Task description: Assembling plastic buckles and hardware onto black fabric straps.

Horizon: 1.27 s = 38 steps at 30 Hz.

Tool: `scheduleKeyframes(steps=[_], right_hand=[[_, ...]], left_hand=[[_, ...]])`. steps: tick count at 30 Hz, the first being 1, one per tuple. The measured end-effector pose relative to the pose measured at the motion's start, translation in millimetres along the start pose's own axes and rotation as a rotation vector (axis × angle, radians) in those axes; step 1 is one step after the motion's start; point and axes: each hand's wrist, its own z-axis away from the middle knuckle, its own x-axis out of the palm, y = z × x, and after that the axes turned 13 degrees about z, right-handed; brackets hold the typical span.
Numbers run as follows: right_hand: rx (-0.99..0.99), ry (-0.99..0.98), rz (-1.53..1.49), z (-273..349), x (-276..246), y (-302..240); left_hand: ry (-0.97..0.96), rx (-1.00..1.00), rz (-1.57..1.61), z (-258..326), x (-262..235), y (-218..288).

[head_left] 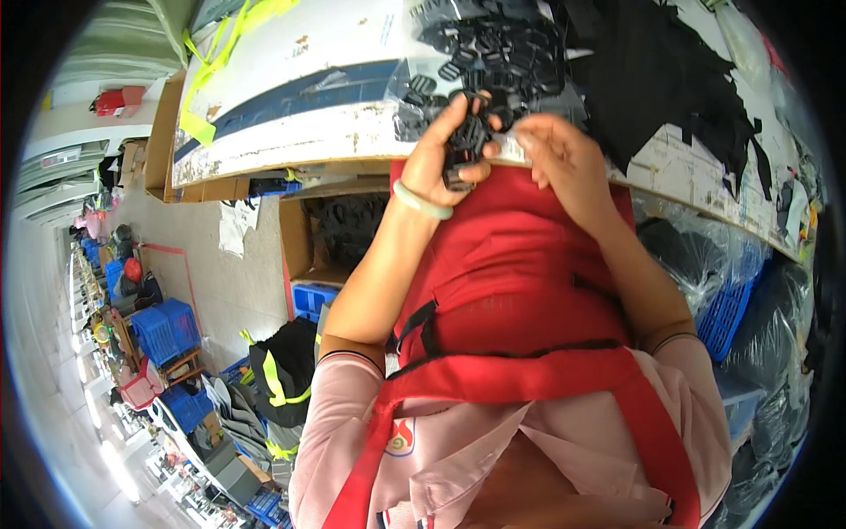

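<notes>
My left hand (434, 159) is closed around several black plastic buckles (470, 134), held just over the table's near edge. Its fingers wrap them from the right side, and a pale bangle circles the wrist. To the right, my right hand (568, 163) has its fingers bent and the thumb close to the fingertips, beside the held buckles. Whether something small sits in that pinch is too unclear to make out. Beyond both hands, a heap of loose black buckles (507, 57) lies on clear plastic on the table.
The white worktable (352, 132) carries black fabric pieces (648, 79) at right and a neon-yellow strap (201, 97) at left. Below it, a cardboard box (298, 242) holds dark items. A blue crate (727, 309) and plastic-wrapped goods (767, 353) stand at right.
</notes>
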Motion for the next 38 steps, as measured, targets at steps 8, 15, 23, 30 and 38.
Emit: scheduleKeyframes(steps=[8,15,23,30,38], right_hand=[[0.033,-0.205,-0.058,6,18,35],[0.122,-0.618,0.055,11,-16,25],[0.119,-0.715,0.277,26,-16,37],[-0.261,0.008,0.439,57,-43,35],[-0.203,0.310,0.841,39,-122,62]], left_hand=[[0.121,-0.071,0.050,51,-44,-41],[0.189,-0.132,-0.059,70,-77,-52],[0.316,-0.184,-0.599,72,-53,-71],[0.085,-0.242,-0.110,71,-79,-59],[-0.004,-0.336,-0.156,65,-86,-69]])
